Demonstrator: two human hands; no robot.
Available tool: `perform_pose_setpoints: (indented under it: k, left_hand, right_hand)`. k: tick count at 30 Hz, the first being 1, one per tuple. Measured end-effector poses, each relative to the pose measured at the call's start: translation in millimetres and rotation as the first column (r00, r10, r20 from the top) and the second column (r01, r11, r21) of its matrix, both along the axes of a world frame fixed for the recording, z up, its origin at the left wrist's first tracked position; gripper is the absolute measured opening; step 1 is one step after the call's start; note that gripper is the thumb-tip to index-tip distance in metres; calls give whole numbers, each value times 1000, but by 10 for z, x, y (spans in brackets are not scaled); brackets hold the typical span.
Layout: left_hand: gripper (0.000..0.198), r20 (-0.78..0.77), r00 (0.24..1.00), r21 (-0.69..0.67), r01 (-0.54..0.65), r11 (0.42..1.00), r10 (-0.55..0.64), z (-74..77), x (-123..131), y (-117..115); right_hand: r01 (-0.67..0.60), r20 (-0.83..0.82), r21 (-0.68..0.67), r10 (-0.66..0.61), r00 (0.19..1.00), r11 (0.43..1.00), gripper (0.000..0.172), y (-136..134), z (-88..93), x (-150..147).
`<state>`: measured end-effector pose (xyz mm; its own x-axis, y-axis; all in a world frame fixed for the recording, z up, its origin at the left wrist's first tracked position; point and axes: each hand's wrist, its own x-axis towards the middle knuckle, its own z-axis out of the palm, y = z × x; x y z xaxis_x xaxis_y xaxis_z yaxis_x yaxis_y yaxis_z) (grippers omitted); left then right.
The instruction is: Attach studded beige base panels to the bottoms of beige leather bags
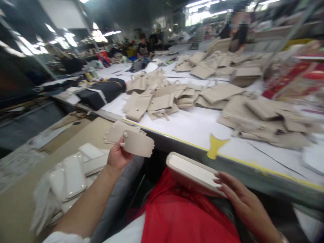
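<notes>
In my left hand (119, 156) is a beige curved bag flap (138, 143) with small studs at its ends, pinched between thumb and fingers. Behind it, more beige studded pieces (115, 131) partly show; I cannot tell whether the hand also holds them. A beige block-like piece (193, 167) with a white inner face leans tilted between my lap and the table edge. My right hand (236, 192) touches its right end, fingers stretched out. The underside of this piece is hidden against the red apron (187, 219).
White studded pieces (73, 175) lie piled on a brown board (20, 202) at left. Beige bag parts (162, 98) cover much of the white table (192, 118). A yellow tag (215, 145) hangs over its edge. A black bundle (101, 92) sits farther left; people work behind.
</notes>
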<state>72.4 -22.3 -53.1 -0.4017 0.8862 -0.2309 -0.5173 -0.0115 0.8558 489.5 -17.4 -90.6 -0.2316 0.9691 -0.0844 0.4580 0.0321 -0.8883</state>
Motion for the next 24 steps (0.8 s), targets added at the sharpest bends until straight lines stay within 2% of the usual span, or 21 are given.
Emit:
perform_pose_setpoints:
  k: [2, 3, 5, 7, 9, 11, 14, 17, 21, 24]
  left_hand:
    - [27, 83, 995, -37, 62, 997, -59, -66, 359, 49]
    - [26, 123, 989, -60, 95, 994, -87, -110, 526, 70]
    - [25, 199, 968, -118, 177, 977, -152, -208, 819, 100]
    - [24, 263, 941, -179, 265, 947, -214, -306, 1047, 113]
    - [25, 297, 916, -227, 340, 913, -268, -389, 1203, 120]
    - [27, 292, 902, -248, 393, 885, -318, -452, 1297, 139]
    - [31, 216, 906, -269, 413, 870, -364, -502, 1371, 205]
    - [32, 126, 924, -270, 383, 884, -362, -506, 1436, 300]
    - [35, 26, 905, -318, 411, 855, -425, -503, 1483, 400]
    - [34, -206, 843, -436, 376, 817, -498, -555, 1405, 433]
  right_hand:
    - [-6, -247, -275, -64, 967, 961, 45, -62, 50, -159]
    - [-34, -373, -399, -127, 919, 917, 48, -69, 44, -221]
    - [-136, -537, -553, -227, 812, 822, 49, -76, -13, -278]
    - [-164, -606, -617, -332, 723, 770, 48, -118, -79, -254]
    - [-92, -610, -636, -426, 668, 766, 44, -185, -115, -175]
    - [11, -576, -647, -498, 648, 763, 36, -228, -121, -63]
    - [74, -530, -673, -551, 645, 736, 31, -203, -97, 123]
    - [35, -525, -689, -532, 664, 724, 32, -116, -82, 282]
    - [47, -390, -694, -430, 815, 718, 30, -2, -119, 408]
    - [116, -194, -622, -296, 935, 775, 33, 75, -168, 447]
